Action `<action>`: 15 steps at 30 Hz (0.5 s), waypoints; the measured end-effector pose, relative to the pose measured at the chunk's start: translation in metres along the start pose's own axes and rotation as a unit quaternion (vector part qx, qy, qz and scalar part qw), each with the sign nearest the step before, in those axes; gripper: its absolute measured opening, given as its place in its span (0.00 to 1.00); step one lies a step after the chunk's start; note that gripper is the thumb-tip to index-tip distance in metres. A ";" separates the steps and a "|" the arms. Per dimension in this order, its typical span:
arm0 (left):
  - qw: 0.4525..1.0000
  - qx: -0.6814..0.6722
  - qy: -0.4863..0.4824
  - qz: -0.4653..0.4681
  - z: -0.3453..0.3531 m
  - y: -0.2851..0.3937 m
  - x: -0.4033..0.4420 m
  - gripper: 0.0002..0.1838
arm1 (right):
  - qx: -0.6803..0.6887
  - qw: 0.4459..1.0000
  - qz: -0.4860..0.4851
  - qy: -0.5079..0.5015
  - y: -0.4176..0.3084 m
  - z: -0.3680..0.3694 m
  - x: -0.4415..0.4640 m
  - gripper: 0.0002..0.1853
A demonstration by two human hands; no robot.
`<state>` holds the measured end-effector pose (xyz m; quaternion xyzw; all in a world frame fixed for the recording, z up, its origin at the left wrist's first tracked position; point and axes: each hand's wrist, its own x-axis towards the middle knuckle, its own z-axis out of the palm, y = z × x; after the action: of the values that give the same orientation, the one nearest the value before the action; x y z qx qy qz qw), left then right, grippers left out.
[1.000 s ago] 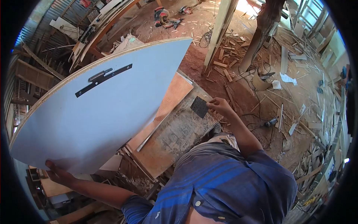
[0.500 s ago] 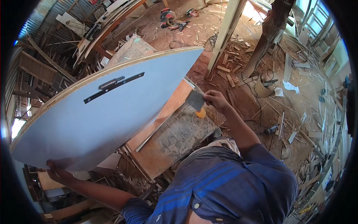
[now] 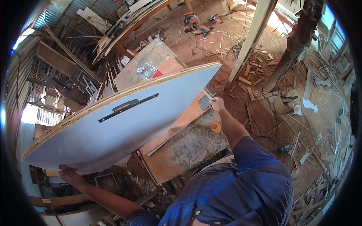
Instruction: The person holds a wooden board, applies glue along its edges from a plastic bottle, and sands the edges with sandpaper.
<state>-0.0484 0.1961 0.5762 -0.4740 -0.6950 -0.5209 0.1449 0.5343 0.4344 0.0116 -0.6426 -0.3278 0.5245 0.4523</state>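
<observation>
Gripping the big pale panel [image 3: 139, 128], black metal fitting [image 3: 128, 107] and all, at 9 o'clock with the left hand [image 3: 71, 176] at 8, plus pinching a grey square [image 3: 204, 103] in the right hand [image 3: 217, 104] at 3, orange container [image 3: 216, 127] on the counter [image 3: 184, 150] at 4.

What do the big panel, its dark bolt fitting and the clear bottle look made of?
Panel: probably plywood, given its layered tan edge, faced in smooth, pale laminate or paint. Bolt fitting: likely dark-finished metal, by its thin, holed strip. Clear bottle: see-through and glossy, plastic or glass.
</observation>
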 end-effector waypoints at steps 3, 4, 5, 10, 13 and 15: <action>0.998 -0.015 0.037 0.043 0.023 0.043 -0.016 0.46 | -0.137 0.990 -0.036 0.008 0.015 -0.003 0.011 0.10; 0.999 -0.009 0.025 0.029 0.020 0.032 -0.011 0.45 | -0.188 0.980 -0.059 0.018 0.016 -0.007 0.012 0.11; 1.000 -0.001 0.014 0.015 0.010 0.011 -0.002 0.45 | -0.228 0.969 -0.096 0.004 0.020 -0.014 0.010 0.13; 0.999 -0.029 0.033 0.019 0.027 0.022 -0.002 0.38 | -0.253 0.910 -0.162 -0.284 0.019 -0.081 -0.080 0.33; 0.997 -0.053 0.048 0.033 0.039 0.035 -0.003 0.37 | -0.276 0.907 -0.170 -0.268 -0.002 -0.088 -0.159 0.40; 0.994 -0.084 0.024 0.071 0.046 0.040 -0.001 0.37 | -0.272 0.925 -0.173 -0.204 0.013 -0.076 -0.168 0.44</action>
<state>-0.0023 0.2360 0.5796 -0.5195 -0.6098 -0.5774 0.1578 0.5678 0.2615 0.0663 -0.5533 -0.6488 0.4488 0.2674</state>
